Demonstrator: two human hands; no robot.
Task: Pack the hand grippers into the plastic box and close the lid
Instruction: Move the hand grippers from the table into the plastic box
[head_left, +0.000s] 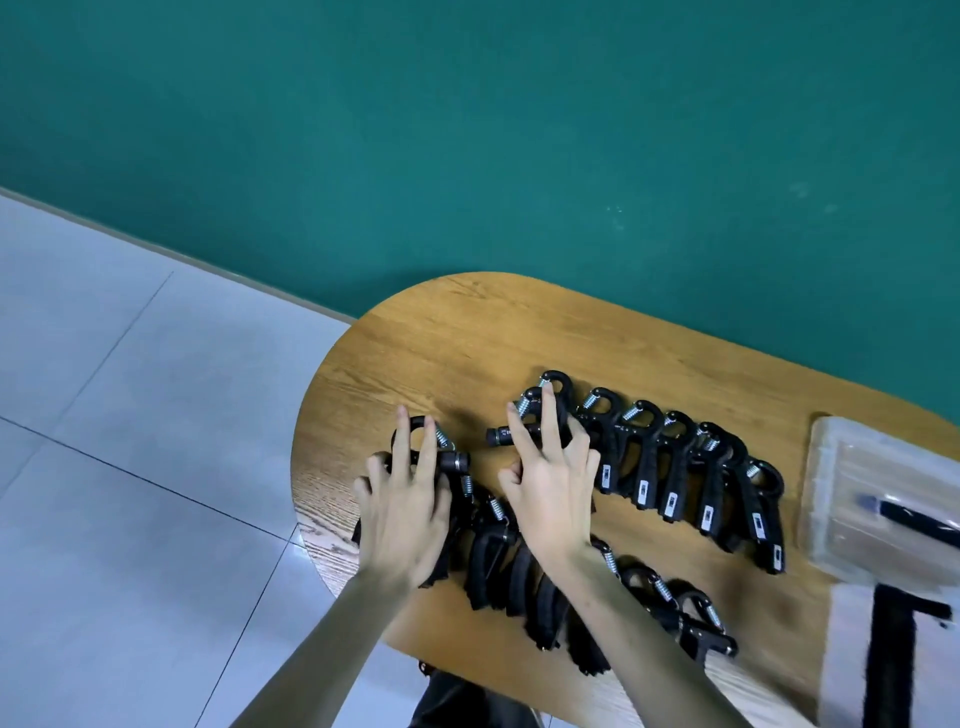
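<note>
Black hand grippers with steel springs lie in two rows on the wooden table (447, 332). The far row (675, 467) runs right toward the clear plastic box (826, 467). The near row (545, 582) passes under my right forearm. My left hand (405, 514) lies over the leftmost gripper of the near row (452, 460), with the outer fingers curled on its handle. My right hand (550, 483) covers the leftmost grippers of the far row (550, 400), fingers stretched across them. The box is blurred and its open top shows a dark object inside (914, 517).
The table's rounded end is just left of my left hand, with pale floor tiles (130, 415) below it. A green wall (467, 130) stands behind. A white and black blurred object (883, 654) sits at the lower right, in front of the box.
</note>
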